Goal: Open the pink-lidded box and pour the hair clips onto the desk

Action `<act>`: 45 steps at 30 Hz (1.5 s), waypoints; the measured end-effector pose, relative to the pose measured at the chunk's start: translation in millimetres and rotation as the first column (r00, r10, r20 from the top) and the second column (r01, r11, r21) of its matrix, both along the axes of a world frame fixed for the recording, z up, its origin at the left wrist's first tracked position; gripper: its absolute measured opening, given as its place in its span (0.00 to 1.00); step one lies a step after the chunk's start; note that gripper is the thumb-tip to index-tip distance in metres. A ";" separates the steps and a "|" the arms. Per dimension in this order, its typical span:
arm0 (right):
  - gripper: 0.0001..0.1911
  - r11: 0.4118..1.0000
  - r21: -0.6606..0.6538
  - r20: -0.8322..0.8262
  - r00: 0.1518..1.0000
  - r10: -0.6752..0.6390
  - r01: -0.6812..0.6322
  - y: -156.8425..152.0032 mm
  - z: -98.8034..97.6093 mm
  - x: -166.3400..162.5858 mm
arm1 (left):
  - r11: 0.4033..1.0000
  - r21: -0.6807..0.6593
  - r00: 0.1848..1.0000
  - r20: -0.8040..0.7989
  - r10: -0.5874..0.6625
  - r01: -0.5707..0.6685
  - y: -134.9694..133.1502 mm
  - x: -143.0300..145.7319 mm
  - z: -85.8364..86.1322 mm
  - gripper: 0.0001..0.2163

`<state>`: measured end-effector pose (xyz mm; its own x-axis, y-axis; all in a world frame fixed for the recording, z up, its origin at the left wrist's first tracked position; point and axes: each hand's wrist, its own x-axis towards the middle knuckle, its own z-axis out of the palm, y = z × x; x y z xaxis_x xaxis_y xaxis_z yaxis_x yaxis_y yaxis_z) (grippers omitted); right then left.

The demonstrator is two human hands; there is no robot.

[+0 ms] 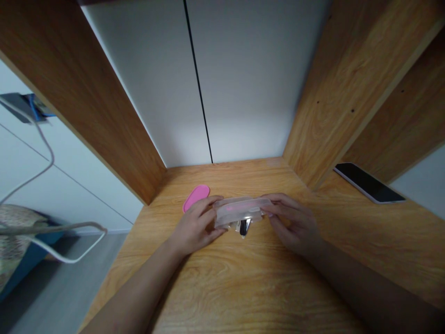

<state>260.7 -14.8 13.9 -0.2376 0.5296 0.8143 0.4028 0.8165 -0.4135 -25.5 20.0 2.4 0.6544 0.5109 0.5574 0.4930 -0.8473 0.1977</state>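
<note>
Between my two hands is a clear plastic box [239,209], tipped on its side over the wooden desk. My left hand [198,225] grips its left end, fingers on top and thumb below. At the other end, my right hand [292,222] pinches the box's edge. Small dark and shiny metal items [244,227] show at the lower side of the box; their kind is too small to make out, and I cannot tell whether they lie inside or on the desk. A pink oval lid [196,197] lies flat just behind my left hand.
A phone-like dark slab [368,182] lies on the desk [222,287] at the right, past an upright wooden panel [347,93]. Another wooden panel [90,93] stands at left. White boards close off the back. A white cable [52,157] hangs at far left.
</note>
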 end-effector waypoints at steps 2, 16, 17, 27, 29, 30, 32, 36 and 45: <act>0.22 1.000 -0.013 -0.006 1.000 -0.005 0.005 0.3 -1.1 0.1 | 1.000 0.012 1.000 -0.002 0.004 -0.004 -0.1 -0.5 1.2 0.22; 0.22 0.993 0.109 0.030 0.999 -0.041 0.038 -5.2 4.6 4.6 | 0.997 0.078 0.998 0.066 -0.017 0.012 -2.7 1.6 6.2 0.24; 0.22 0.993 0.115 0.037 0.998 -0.041 0.036 -5.9 4.7 4.4 | 0.997 0.076 0.997 0.070 -0.018 0.013 -2.3 1.0 6.2 0.25; 0.20 0.994 0.099 0.021 0.999 -0.041 0.039 -3.5 1.3 5.1 | 0.990 0.138 0.994 0.111 0.020 -0.035 -0.3 2.3 1.2 0.26; 0.18 0.994 0.093 0.027 0.998 -0.057 0.055 -3.4 1.8 4.5 | 0.988 0.149 0.991 0.132 0.029 -0.049 -0.2 1.8 1.8 0.26; 0.17 0.994 0.085 0.034 0.997 -0.070 0.067 -3.4 2.1 4.2 | 0.988 0.147 0.990 0.139 0.032 -0.053 -0.1 1.4 2.3 0.27; 0.15 0.994 0.064 0.042 0.995 -0.093 0.090 -3.6 2.5 3.5 | 0.988 0.145 0.988 0.151 0.035 -0.057 -0.1 0.7 2.9 0.28; 0.16 0.992 0.034 0.042 0.991 -0.126 0.125 -3.5 2.6 2.1 | 0.988 0.138 0.988 0.144 0.048 -0.068 -0.8 0.2 3.4 0.29; 0.27 0.990 -0.073 0.106 0.988 -0.110 0.118 5.1 0.0 2.9 | 0.992 -0.014 0.991 0.049 0.123 -0.122 -1.2 -1.1 3.7 0.31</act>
<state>263.6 -9.7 13.8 -0.2507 0.6199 0.7435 0.5345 0.7290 -0.4276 -26.6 18.8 6.1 0.5582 0.5918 0.5815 0.5821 -0.7788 0.2338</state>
